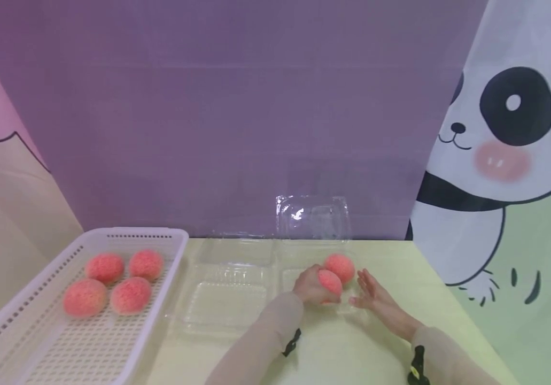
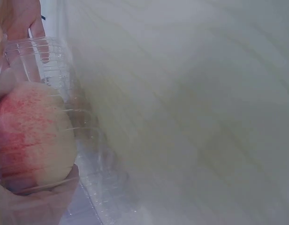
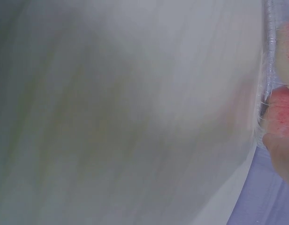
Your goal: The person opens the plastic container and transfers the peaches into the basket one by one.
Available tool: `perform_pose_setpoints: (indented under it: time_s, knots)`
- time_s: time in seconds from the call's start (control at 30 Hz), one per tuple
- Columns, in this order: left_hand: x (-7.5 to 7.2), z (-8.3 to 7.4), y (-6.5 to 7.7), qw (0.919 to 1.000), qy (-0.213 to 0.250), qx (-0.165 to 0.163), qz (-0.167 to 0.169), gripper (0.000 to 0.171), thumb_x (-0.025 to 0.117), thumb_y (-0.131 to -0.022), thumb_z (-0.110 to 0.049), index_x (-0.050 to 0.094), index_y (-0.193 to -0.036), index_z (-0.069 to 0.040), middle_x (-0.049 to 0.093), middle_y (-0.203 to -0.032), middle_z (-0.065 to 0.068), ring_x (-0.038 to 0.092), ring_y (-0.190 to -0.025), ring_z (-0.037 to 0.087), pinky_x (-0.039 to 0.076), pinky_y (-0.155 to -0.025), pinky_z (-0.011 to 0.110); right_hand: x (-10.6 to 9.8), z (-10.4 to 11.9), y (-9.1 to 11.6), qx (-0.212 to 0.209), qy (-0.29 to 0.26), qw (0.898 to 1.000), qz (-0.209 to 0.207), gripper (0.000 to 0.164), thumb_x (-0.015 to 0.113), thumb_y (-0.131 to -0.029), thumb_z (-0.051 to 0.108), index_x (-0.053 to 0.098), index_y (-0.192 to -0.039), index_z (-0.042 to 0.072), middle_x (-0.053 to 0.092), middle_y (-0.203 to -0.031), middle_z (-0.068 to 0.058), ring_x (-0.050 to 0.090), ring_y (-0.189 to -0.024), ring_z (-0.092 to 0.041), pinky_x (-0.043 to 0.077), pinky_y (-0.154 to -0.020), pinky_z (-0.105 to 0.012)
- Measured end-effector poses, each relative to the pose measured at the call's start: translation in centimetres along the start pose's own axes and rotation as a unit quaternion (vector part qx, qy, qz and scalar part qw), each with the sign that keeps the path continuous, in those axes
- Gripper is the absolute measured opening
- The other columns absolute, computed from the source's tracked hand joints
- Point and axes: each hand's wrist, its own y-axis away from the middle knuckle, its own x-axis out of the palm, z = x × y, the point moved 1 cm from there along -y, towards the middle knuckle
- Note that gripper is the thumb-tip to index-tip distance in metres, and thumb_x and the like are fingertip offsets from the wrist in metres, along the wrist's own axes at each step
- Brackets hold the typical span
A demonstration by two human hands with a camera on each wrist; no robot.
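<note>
Two pink-red peaches are together at the right clear plastic clamshell box [image 1: 313,219], whose lid stands raised at the back. My left hand [image 1: 311,287] grips the nearer peach [image 1: 330,282], fingers curled about its left side. Right behind it sits the second peach [image 1: 340,267]. In the left wrist view, the held peach [image 2: 34,136] shows through the box's ribbed clear wall [image 2: 53,61]. My right hand [image 1: 383,306] is at the box's right side with fingers extended, holding nothing. The right wrist view catches part of a peach [image 3: 281,112] at its edge.
A second clear clamshell box [image 1: 229,299] lies open to the left. Farther left, a white perforated basket [image 1: 152,326] holds several peaches [image 1: 131,295]. The pale table [image 1: 342,358] meets a purple backdrop [image 1: 237,117] behind, with a panda print [image 1: 477,187] at right.
</note>
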Motion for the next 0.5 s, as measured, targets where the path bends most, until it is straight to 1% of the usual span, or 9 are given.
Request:
perform_pose_setpoints:
  time_s: [0.17,0.23,0.4,0.5]
  knots:
    - [-0.7,-0.5,0.5,0.9999,0.0,0.004,-0.011,0.072,0.086,-0.05,-0.021,0.055,-0.115,-0.011,0.062,-0.1,0.0,0.058,-0.092,0.019,0.05,-0.084,0.04,0.0,0.1,0.1,0.0,0.002,1.0,0.001,0.091,0.057,-0.088,0.022,-0.012,-0.145,0.007,-0.005,-0.154,-0.015,-0.001,-0.14,-0.035,0.007,-0.11,-0.056]
    - [-1.0,-0.7,0.7,0.9999,0.001,0.001,-0.017,0.072,0.086,-0.05,-0.02,0.056,-0.115,-0.011,0.062,-0.1,0.0,0.058,-0.092,0.019,0.05,-0.084,0.04,0.1,0.1,0.1,-0.002,0.003,1.0,0.004,0.091,0.057,-0.088,0.023,-0.012,-0.145,0.007,-0.006,-0.153,-0.015,-0.001,-0.14,-0.036,0.007,-0.109,-0.057]
    - [-1.6,-1.1,1.0,0.9996,-0.013,0.007,-0.023,0.069,0.085,-0.049,-0.021,0.057,-0.112,-0.012,0.062,-0.098,-0.002,0.058,-0.089,0.017,0.05,-0.082,0.037,0.1,0.1,0.2,0.004,0.0,1.0,0.001,0.092,0.057,-0.088,0.022,-0.013,-0.145,0.007,-0.006,-0.153,-0.015,-0.001,-0.14,-0.036,0.006,-0.109,-0.056]
    - [-2.1,-1.5,1.3,0.9993,-0.007,0.009,-0.034,0.068,0.085,-0.051,-0.021,0.057,-0.112,-0.012,0.062,-0.099,0.0,0.058,-0.089,0.017,0.051,-0.082,0.037,0.2,0.1,0.2,0.005,-0.002,1.0,0.0,0.092,0.057,-0.088,0.022,-0.013,-0.145,0.007,-0.007,-0.153,-0.015,-0.002,-0.14,-0.036,0.005,-0.11,-0.056]
